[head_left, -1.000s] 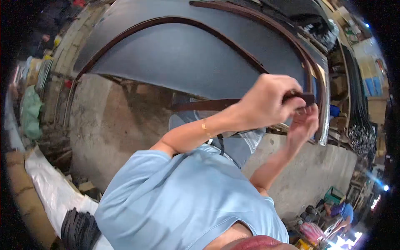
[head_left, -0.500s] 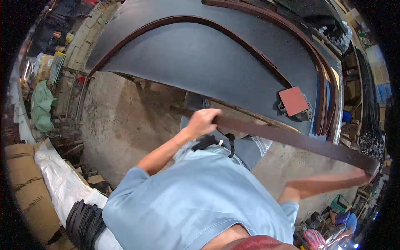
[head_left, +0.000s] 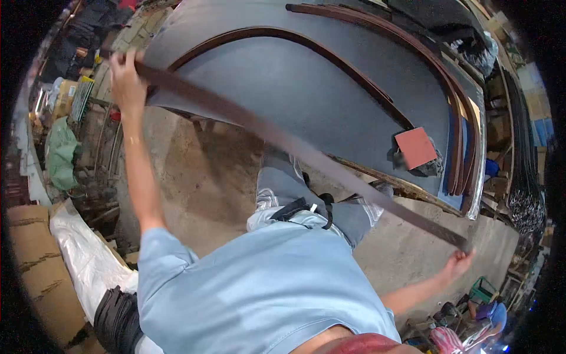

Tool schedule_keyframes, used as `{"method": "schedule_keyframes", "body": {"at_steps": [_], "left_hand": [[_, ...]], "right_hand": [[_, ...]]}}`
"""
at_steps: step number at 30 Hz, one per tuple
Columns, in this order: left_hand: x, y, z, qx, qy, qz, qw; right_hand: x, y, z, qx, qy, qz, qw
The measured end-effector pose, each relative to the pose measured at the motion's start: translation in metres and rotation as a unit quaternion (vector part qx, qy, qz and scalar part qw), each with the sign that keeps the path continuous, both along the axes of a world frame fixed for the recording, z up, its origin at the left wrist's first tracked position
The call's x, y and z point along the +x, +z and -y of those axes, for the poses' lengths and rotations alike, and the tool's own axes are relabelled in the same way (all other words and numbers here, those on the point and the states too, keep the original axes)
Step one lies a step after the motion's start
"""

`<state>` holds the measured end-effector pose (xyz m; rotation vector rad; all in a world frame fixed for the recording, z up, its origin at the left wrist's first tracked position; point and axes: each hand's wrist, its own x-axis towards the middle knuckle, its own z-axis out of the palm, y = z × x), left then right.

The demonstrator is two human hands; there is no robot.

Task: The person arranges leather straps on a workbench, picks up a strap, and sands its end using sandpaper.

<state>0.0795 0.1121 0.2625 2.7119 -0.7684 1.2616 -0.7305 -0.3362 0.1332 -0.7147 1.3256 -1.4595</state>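
Note:
A long dark brown belt strap (head_left: 283, 141) stretches diagonally in front of my body, blurred by motion along part of its length. Its upper-left end is gripped by my left hand (head_left: 127, 82), raised over the table's left corner. At the lower right, my right hand (head_left: 458, 264) pinches the other end, low beside the table. Another brown strap (head_left: 259, 30) lies curved in an arc on the dark table top (head_left: 253, 76). Near that strap's right end sits a reddish square block (head_left: 416, 147) on a crumpled black bundle.
Several brown straps (head_left: 454, 135) lie stacked along the table's right side. Black straps (head_left: 522, 147) hang at far right. Cardboard (head_left: 41, 265), white sheeting (head_left: 85, 248) and a green sack (head_left: 61, 153) are at left. Another person (head_left: 492, 312) is at lower right.
My left hand has swung up and left from near my waist, carrying its strap end over the table corner. My right hand has moved inward to the left, and the held strap now runs diagonally.

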Motion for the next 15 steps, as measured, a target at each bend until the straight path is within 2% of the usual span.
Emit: {"method": "schedule_keyframes", "body": {"at_steps": [1, 4, 6, 8, 9, 10, 11, 13, 14, 15], "left_hand": [[0.033, 0.007, 0.013, -0.003, -0.029, -0.001, 1.000], [0.183, -0.002, 0.049, 0.007, -0.103, 0.022, 0.994], [0.256, -0.053, 0.073, 0.042, -0.065, -0.006, 0.997], [0.323, -0.128, 0.103, 0.115, -0.071, -0.129, 0.982], [0.219, -0.107, 0.133, 0.099, -0.074, -0.259, 0.958], [0.157, -0.118, 0.150, 0.044, -0.149, -0.236, 0.959], [0.105, -0.133, 0.166, 0.029, -0.185, -0.192, 0.963], [-0.001, -0.146, 0.183, -0.035, -0.341, -0.172, 0.923], [-0.049, -0.153, 0.191, -0.050, -0.351, -0.194, 0.915], [-0.091, -0.154, 0.198, -0.080, -0.392, -0.255, 0.880]], "right_hand": [[0.012, -0.023, -0.002, -0.005, 0.110, 0.065, 0.992], [0.103, -0.053, -0.030, 0.033, 0.208, 0.066, 0.975], [0.167, -0.049, -0.060, 0.055, 0.253, 0.090, 0.962], [0.210, -0.040, -0.095, 0.055, 0.267, 0.113, 0.955], [0.225, -0.033, -0.110, 0.026, 0.321, 0.128, 0.938], [0.233, -0.031, -0.118, -0.002, 0.372, 0.144, 0.917], [0.233, -0.035, -0.121, -0.004, 0.365, 0.151, 0.919], [0.223, -0.045, -0.130, 0.026, 0.378, 0.195, 0.904], [0.222, -0.045, -0.134, 0.028, 0.372, 0.195, 0.907], [0.221, -0.043, -0.137, 0.053, 0.374, 0.151, 0.913]]}}
